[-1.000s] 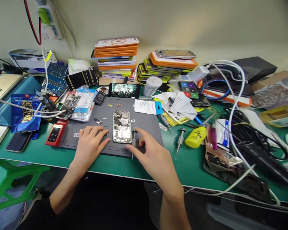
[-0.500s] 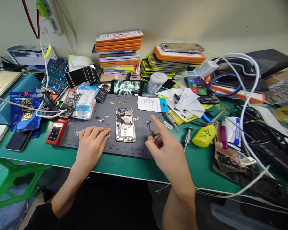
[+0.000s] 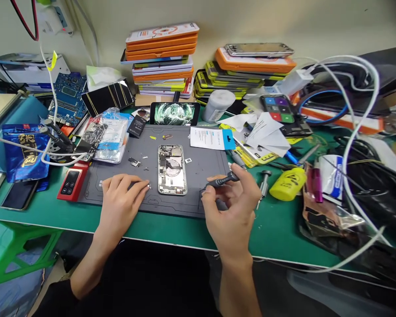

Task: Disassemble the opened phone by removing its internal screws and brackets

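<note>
An opened phone [image 3: 172,171], its inner parts exposed, lies on the dark grey work mat [image 3: 185,206] between my hands. My left hand [image 3: 120,193] rests at the mat's left front, thumb and fingertips pinched on a tiny piece too small to name. On the right, my right hand [image 3: 232,196] grips a dark screwdriver [image 3: 222,180], held slanted between thumb and fingers. Small loose phone parts [image 3: 134,162] lie left of the phone. A small white square frame [image 3: 188,160] is just to its right.
Propped behind the mat is a phone with a lit screen [image 3: 174,114]. A second screwdriver [image 3: 264,185] and a yellow bottle [image 3: 287,184] stand or lie to the right. At the left is a red device [image 3: 73,181]. White cables [image 3: 345,176] loop across the right side.
My right hand has turned and tilted the screwdriver from upright to slanted, its fingers curling round it. The left hand stays at nearly the same place; the view has shifted slightly.
</note>
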A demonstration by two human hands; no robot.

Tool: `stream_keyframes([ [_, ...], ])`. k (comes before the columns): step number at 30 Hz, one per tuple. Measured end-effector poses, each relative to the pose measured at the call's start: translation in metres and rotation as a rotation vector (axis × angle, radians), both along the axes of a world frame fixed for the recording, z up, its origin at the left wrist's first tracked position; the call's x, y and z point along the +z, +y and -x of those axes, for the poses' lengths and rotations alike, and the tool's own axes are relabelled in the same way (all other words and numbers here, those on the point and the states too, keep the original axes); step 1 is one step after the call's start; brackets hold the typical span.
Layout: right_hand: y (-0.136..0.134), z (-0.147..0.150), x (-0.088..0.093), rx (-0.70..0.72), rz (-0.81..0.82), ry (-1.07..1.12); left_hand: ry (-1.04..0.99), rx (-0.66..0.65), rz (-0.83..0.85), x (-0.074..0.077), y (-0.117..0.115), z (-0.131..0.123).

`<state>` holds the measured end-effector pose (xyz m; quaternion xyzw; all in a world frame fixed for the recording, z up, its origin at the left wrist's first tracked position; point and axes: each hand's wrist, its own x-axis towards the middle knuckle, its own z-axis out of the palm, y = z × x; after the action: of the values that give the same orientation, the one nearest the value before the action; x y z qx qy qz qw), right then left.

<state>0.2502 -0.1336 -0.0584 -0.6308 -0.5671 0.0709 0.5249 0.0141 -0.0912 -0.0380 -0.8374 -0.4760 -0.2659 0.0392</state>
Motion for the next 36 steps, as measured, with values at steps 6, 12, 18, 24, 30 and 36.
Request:
stream_keyframes([
  [6,-0.0009,-0.0034,0.0002,0.062,0.045,0.067,-0.003,0.002,0.010,0.0026,-0.0016,-0.0012],
  [12,-0.0015,-0.0041,-0.0013,0.098,0.034,0.057,-0.014,0.014,0.015,0.0050,-0.0013,-0.0026],
  [18,-0.0020,-0.0044,0.0001,0.102,0.038,0.045,-0.026,0.011,0.020,0.0042,-0.0007,-0.0026],
  [24,-0.0021,-0.0045,0.0013,0.111,0.038,0.037,-0.035,0.027,0.050,0.0042,-0.0012,-0.0022],
  [30,-0.0016,-0.0045,-0.0002,0.107,0.025,0.040,-0.038,0.045,0.073,0.0033,0.0000,-0.0035],
  [36,-0.0034,-0.0055,-0.0007,0.109,0.040,0.044,-0.055,0.046,0.069,0.0032,-0.0006,-0.0041],
])
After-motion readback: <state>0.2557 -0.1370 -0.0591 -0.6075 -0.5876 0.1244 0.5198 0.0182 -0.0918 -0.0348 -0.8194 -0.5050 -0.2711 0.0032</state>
